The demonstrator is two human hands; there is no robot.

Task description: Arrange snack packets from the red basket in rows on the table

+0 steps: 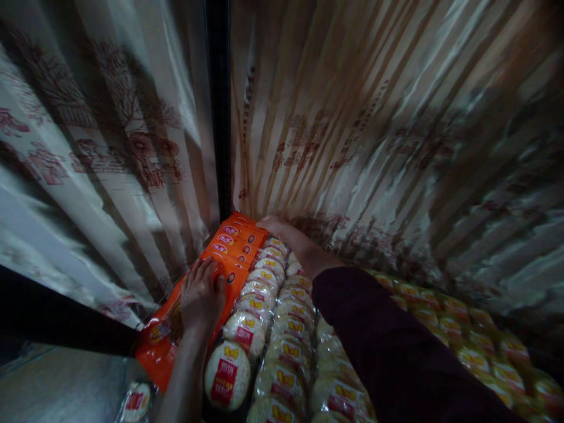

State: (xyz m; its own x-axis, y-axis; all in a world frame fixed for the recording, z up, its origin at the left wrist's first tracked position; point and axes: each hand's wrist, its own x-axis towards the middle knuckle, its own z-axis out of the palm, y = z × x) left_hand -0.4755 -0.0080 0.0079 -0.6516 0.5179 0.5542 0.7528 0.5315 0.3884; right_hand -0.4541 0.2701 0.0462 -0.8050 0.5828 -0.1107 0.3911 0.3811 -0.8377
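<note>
A row of overlapping orange snack packets [240,249] runs along the left side, up to the corner. My left hand [202,294] lies on the nearer packets with its fingers stretched out and slightly apart. At the far end of the row, my right hand [277,229] touches the packets' right edge, its fingers reaching left over them; the fingertips are dim. Between my arms stand rows of round, flat cakes in clear wrappers [255,302], with red and yellow labels. One cake [227,376] faces up near my left forearm.
Pleated, printed curtains [299,117] hang behind and to the left, meeting at a dark post [218,106]. Yellow-wrapped packs [476,358] fill the right side. A single wrapped cake [136,402] lies lower left, beyond the dark rail [66,314].
</note>
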